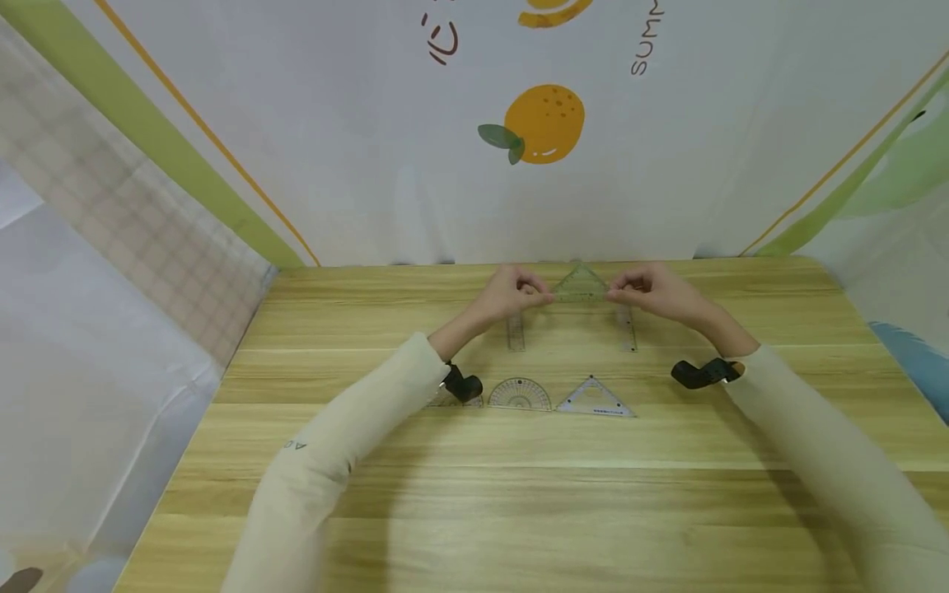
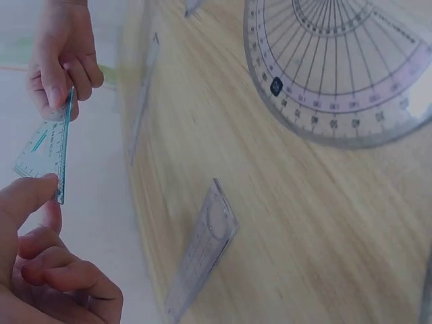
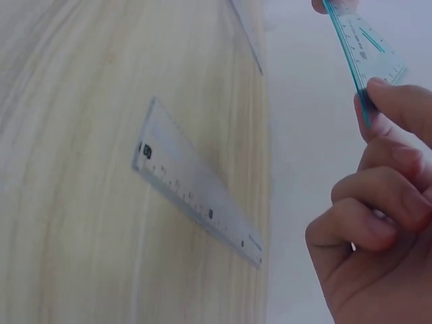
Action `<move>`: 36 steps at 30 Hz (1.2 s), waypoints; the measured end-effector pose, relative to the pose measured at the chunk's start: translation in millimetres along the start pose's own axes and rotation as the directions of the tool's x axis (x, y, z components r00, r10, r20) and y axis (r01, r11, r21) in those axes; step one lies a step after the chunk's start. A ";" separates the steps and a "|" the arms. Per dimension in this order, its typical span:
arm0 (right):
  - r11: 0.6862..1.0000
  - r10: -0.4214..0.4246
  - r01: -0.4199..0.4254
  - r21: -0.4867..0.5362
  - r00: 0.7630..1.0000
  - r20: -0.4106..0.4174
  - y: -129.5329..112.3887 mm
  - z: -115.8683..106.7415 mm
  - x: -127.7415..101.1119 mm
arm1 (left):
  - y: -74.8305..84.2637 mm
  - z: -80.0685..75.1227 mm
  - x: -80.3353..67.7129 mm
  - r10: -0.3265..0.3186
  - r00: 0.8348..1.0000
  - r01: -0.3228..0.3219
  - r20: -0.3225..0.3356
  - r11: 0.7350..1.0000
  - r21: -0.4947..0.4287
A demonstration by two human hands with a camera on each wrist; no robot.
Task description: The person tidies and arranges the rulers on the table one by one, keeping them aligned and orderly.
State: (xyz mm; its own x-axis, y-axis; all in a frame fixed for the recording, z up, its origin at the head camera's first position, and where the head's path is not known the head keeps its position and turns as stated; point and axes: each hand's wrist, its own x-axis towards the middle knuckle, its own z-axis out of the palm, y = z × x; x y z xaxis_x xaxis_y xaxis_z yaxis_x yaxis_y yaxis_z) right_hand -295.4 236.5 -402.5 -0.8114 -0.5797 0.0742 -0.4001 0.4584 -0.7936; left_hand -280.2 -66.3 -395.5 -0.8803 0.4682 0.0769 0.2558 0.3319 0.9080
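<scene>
Nearest are the two pale sleeves [image 1: 830, 469], reaching out over the wooden table [image 1: 489, 511]. Past them, a row lies flat: a clear half-round protractor [image 1: 520, 394], and a clear triangle [image 1: 595, 404] just to its right. By the left wrist is what looks like another protractor [image 1: 445, 403], but it is mostly hidden, so I can't be sure. A bit farther on are two clear rulers, the left ruler [image 1: 516, 336] and the right ruler [image 1: 629, 329], well apart.

Farther still, the green triangle [image 1: 581, 284] is up off the table, between the two hands. Its long side runs across, from one hand to the other, and its top corner points away from the person. The left hand [image 1: 515, 294] pinches the left end with thumb and finger. The right hand [image 1: 656, 291] pinches the right end the same way. Neither hand is nearer. Behind is a white cloth [image 1: 371, 148].
</scene>
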 end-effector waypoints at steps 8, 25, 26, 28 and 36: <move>0.998 -0.038 0.037 0.041 0.999 0.036 -4.2 -3.4 -11.2 | 9.9 2.5 -6.7 -0.052 0.997 0.053 0.052 0.999 -0.001; 0.998 0.000 0.000 0.055 1.000 0.000 -0.3 -21.9 -53.3 | 28.1 34.3 2.7 0.001 0.992 -0.009 0.126 0.998 0.063; 0.998 0.003 -0.003 0.056 1.000 -0.004 0.5 -23.2 -55.8 | 29.0 36.7 3.8 0.006 0.992 -0.015 0.127 0.998 0.069; 0.999 0.013 -0.012 0.051 1.000 -0.019 1.7 -25.3 -60.7 | 30.3 41.6 5.7 0.014 0.992 -0.024 0.126 0.997 0.078; 1.000 0.014 -0.014 0.027 1.000 -0.023 5.5 -31.7 -76.3 | 33.2 57.9 8.3 0.021 0.993 -0.031 0.113 0.996 0.089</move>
State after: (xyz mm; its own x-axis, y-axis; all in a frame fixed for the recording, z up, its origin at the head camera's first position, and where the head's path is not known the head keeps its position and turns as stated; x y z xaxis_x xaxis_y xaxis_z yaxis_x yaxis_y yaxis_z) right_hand -249.3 304.5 -393.4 -0.8267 -0.5575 0.0765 -0.3771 0.4479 -0.8107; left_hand -255.9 -4.0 -388.6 -0.8241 0.5644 0.0490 0.3178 0.3889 0.8647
